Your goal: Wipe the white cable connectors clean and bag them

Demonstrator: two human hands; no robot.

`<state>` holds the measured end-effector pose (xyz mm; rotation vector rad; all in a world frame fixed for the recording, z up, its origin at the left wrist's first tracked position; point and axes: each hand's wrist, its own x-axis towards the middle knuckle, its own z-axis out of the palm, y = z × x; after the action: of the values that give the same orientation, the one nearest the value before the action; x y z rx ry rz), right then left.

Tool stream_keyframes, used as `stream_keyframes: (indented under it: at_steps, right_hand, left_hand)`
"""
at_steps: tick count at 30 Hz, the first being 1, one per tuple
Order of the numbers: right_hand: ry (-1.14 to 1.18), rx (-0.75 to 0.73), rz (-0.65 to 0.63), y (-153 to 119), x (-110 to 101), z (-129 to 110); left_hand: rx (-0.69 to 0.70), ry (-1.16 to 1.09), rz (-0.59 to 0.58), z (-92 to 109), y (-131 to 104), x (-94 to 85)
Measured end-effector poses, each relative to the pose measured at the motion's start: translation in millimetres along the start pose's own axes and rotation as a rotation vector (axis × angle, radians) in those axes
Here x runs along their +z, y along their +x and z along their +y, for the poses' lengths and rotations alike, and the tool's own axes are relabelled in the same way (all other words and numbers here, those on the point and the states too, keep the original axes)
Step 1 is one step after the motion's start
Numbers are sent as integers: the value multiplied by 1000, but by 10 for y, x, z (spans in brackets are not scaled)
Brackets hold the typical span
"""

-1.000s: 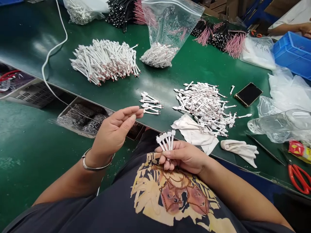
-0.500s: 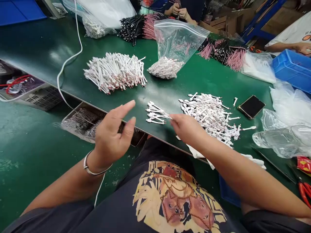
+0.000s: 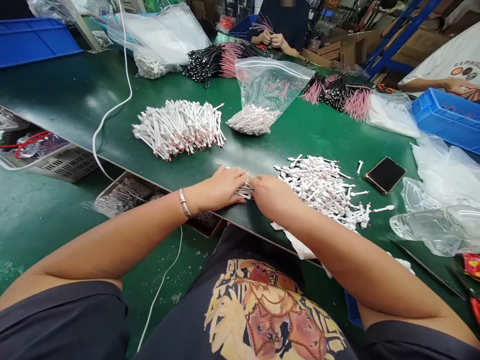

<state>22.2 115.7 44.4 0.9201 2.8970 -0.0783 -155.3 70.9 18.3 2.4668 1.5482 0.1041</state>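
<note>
My left hand (image 3: pixel 219 190) lies over a small batch of short white connector cables (image 3: pixel 245 189) at the table's near edge, its fingers closed round them. Touching the same batch from the other side, my right hand (image 3: pixel 273 196) has its fingers pressed together on the cable ends; most of the batch is hidden beneath both hands. A loose heap of similar white cables (image 3: pixel 318 187) spreads just right of my right hand. Farther back, a neater stack of white cables (image 3: pixel 180 127) lies next to an open zip bag (image 3: pixel 272 85) that holds more of them.
A phone (image 3: pixel 385 175), a clear plastic bottle (image 3: pixel 438 225) and a blue bin (image 3: pixel 448 117) are on the right. Black and pink wire bundles (image 3: pixel 210 60) lie at the back, near a co-worker's hands (image 3: pixel 272 40). A white cord (image 3: pixel 108 110) crosses the table's left side.
My left hand has come right and down from the air onto the batch of white cables, its fingers closing over them. My right hand stays at the cable ends. The view has tilted up slightly.
</note>
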Motion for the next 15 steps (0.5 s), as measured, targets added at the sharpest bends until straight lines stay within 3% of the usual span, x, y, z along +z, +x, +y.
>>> stream_keyframes:
  at_steps: [7, 15]
  right_hand:
    - [63, 121, -13, -259, -154, 338]
    - [135, 162, -91, -306, -166, 430]
  left_hand:
    - [26, 141, 95, -7, 15, 18]
    - [-61, 236, 8, 140, 115, -30]
